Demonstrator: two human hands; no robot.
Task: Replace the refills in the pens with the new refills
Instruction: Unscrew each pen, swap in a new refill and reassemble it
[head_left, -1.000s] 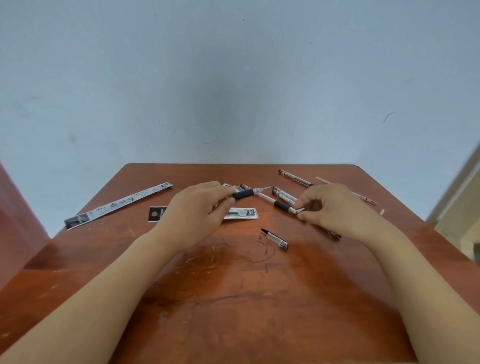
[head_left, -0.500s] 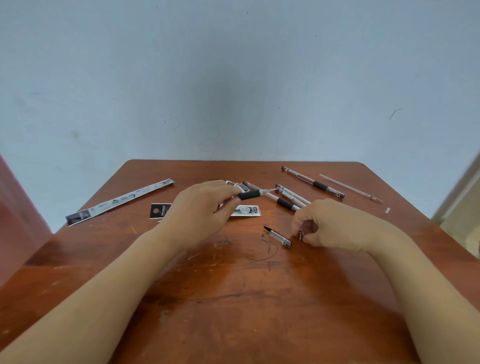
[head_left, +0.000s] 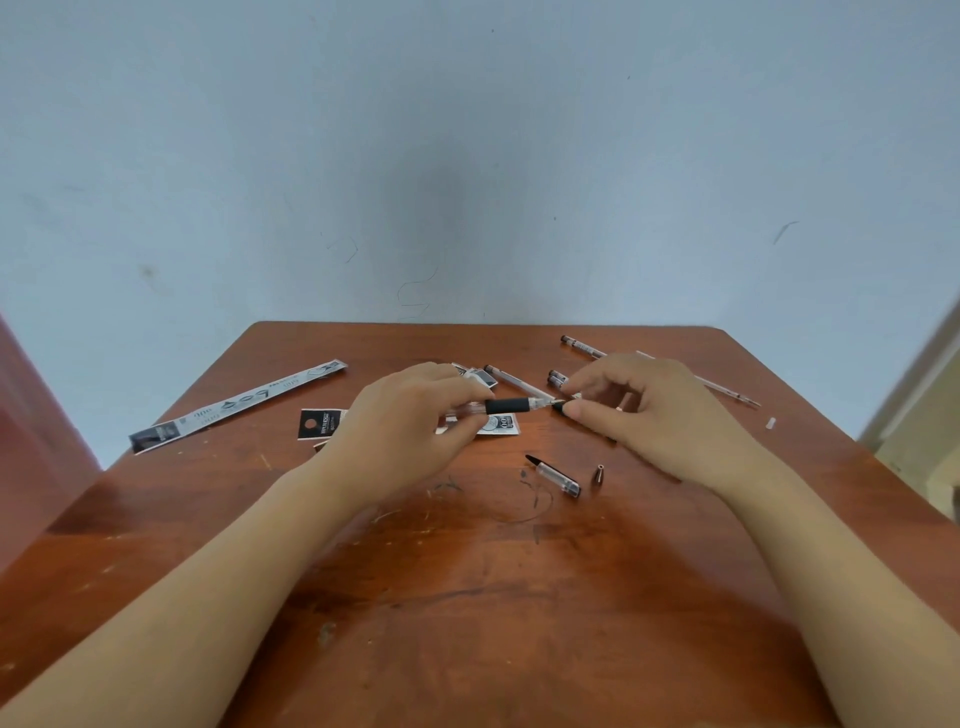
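Black rubber grips the pen (head_left: 511, 405) that the left hand (head_left: 410, 423) clamps level above the counter (head_left: 467, 597). The right hand (head_left: 660, 410) pinches its fingertips (head_left: 571, 412) together at the pen's tip. Below lie a cap (head_left: 555, 475) and a small metal cone (head_left: 600, 474). A long refill wrapper (head_left: 236, 405) lies left, its print too small to read. The wood is scratched; the wall behind is pale blue.
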